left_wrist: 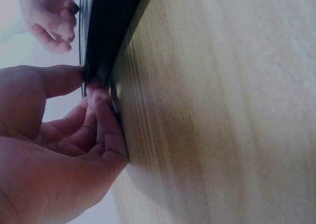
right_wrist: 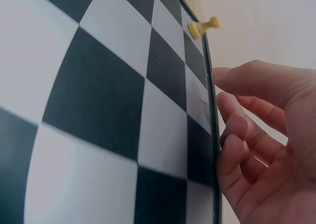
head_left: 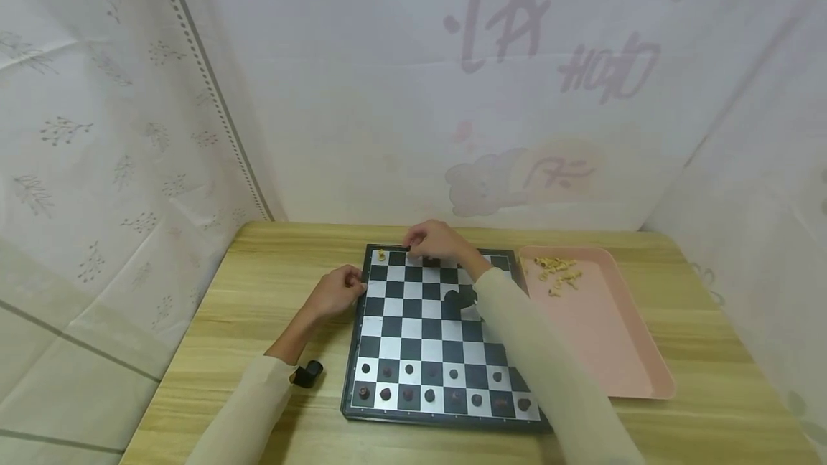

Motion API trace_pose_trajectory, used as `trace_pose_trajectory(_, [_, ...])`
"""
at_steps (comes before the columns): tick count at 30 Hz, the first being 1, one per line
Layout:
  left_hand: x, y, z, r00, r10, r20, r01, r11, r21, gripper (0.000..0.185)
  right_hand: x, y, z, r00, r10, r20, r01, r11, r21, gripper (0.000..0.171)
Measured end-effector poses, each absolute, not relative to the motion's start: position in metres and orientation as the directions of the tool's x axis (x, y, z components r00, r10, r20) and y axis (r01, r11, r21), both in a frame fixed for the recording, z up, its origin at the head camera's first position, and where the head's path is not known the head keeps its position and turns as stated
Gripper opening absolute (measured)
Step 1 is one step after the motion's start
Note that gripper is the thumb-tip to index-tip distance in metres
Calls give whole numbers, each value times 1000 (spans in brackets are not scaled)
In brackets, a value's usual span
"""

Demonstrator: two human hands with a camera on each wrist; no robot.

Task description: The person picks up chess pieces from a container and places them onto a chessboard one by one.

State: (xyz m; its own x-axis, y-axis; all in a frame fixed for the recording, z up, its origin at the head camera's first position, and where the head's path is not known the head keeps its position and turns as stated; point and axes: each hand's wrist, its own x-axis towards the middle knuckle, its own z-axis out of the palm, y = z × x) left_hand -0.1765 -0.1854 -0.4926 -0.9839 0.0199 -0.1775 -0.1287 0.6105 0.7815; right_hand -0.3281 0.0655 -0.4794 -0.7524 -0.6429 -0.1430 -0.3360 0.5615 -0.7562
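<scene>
White printed sheeting point(head_left: 362, 92) walls in a light wooden desk point(head_left: 271, 285). On it lies a black-and-silver chequered chessboard point(head_left: 420, 336), dark pieces point(head_left: 429, 382) filling its two near rows. Just beside its right edge sits a shallow pink plastic tray point(head_left: 614, 336) holding pale yellow pieces point(head_left: 558, 271). The left hand point(head_left: 332, 293) pinches the board's left edge, thumb above and fingers point(left_wrist: 106, 115) below, seemingly to steady it. The right hand point(head_left: 436, 239) hovers at the far row with fingers loosely curled; whether it holds anything I cannot tell. One pale yellow pawn point(right_wrist: 203, 26) stands in the far-left corner.
</scene>
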Motion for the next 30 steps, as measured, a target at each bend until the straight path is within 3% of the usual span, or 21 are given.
trace_pose_trajectory(12, [-178, -189, -496, -987, 44, -153, -94, 613, 784, 30, -328, 108, -459, -787, -607, -111, -354, 592, -724, 29])
trace_pose_trajectory(30, [-179, -187, -496, -985, 36, -167, -109, 618, 778, 33, -309, 228, -451, -876, -482, -31, -296, 587, -753, 30])
